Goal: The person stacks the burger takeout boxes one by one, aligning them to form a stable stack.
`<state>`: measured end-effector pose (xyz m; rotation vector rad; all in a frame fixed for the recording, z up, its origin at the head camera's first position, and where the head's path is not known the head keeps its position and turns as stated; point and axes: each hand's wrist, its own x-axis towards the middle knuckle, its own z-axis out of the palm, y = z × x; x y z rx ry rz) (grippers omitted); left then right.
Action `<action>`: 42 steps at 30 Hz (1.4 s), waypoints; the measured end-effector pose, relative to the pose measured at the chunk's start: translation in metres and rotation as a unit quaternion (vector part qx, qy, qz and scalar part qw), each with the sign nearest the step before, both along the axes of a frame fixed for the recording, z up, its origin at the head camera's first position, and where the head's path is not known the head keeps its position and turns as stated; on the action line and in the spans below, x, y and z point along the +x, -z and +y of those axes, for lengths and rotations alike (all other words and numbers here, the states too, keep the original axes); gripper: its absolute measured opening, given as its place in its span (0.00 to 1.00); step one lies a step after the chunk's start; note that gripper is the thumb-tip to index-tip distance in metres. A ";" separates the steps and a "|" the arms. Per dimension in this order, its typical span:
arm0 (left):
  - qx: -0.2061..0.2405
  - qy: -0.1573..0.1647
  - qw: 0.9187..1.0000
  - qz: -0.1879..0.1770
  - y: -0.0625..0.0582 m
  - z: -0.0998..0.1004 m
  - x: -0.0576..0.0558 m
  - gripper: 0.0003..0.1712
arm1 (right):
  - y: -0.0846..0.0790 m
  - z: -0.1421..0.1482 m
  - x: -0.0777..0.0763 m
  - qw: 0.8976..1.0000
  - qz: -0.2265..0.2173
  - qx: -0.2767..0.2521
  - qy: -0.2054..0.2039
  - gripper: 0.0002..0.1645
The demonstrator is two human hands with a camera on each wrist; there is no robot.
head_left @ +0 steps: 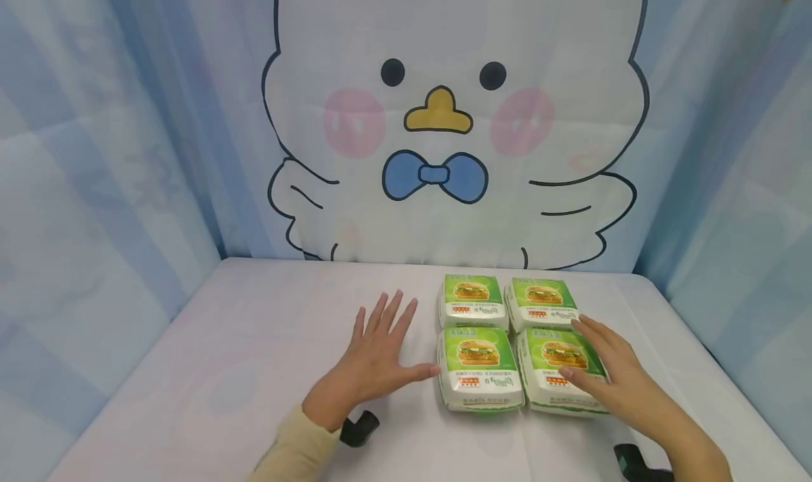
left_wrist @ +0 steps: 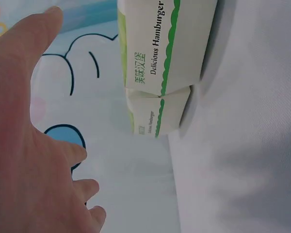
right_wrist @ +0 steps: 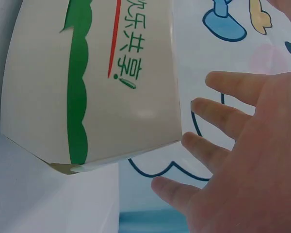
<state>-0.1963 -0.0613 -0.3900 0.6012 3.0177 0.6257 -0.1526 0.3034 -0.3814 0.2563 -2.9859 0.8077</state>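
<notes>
Green-and-white hamburger boxes stand in two rows of two on the table: a back left box (head_left: 472, 300), a back right box (head_left: 539, 299), a front left box (head_left: 480, 366) and a front right box (head_left: 552, 351). My left hand (head_left: 376, 361) hovers left of them with fingers spread, its thumb tip close to the front left box. In the left wrist view, a gap parts the hand from the box sides. Over the right side of the front right box, my right hand (head_left: 618, 378) has its fingers extended; whether it touches the box I cannot tell.
A white cloth-covered table (head_left: 254, 369) extends left of the boxes. Behind it hangs a curtain (head_left: 444, 235) printed with a cartoon bird, with blue curtains on both sides. Dark wrist-camera pieces (head_left: 359, 429) show below the hands.
</notes>
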 end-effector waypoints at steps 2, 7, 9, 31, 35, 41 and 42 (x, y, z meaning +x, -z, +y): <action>0.015 0.002 1.000 -0.011 0.001 0.002 0.000 0.61 | 0.000 0.000 -0.001 1.000 0.000 0.005 -0.003 0.53; 0.073 0.029 0.996 -0.047 0.001 0.010 0.003 0.63 | 0.003 0.002 -0.001 1.000 -0.005 0.025 -0.003 0.58; 0.095 0.042 0.993 -0.059 0.003 0.015 0.004 0.65 | 0.005 0.004 -0.001 1.000 -0.006 0.028 -0.005 0.59; 0.171 0.086 0.978 -0.076 0.029 0.041 0.009 0.66 | 0.023 0.016 -0.006 0.997 -0.068 -0.004 -0.048 0.68; 0.177 0.071 0.978 -0.088 0.025 0.035 0.008 0.66 | 0.023 0.016 -0.006 0.996 -0.073 -0.006 -0.046 0.70; 0.173 0.061 0.978 -0.102 0.020 0.022 0.006 0.66 | 0.022 0.016 -0.007 0.996 -0.081 0.001 -0.044 0.71; 0.172 0.062 0.978 -0.102 0.019 0.019 0.006 0.66 | 0.022 0.016 -0.007 0.996 -0.082 0.003 -0.044 0.71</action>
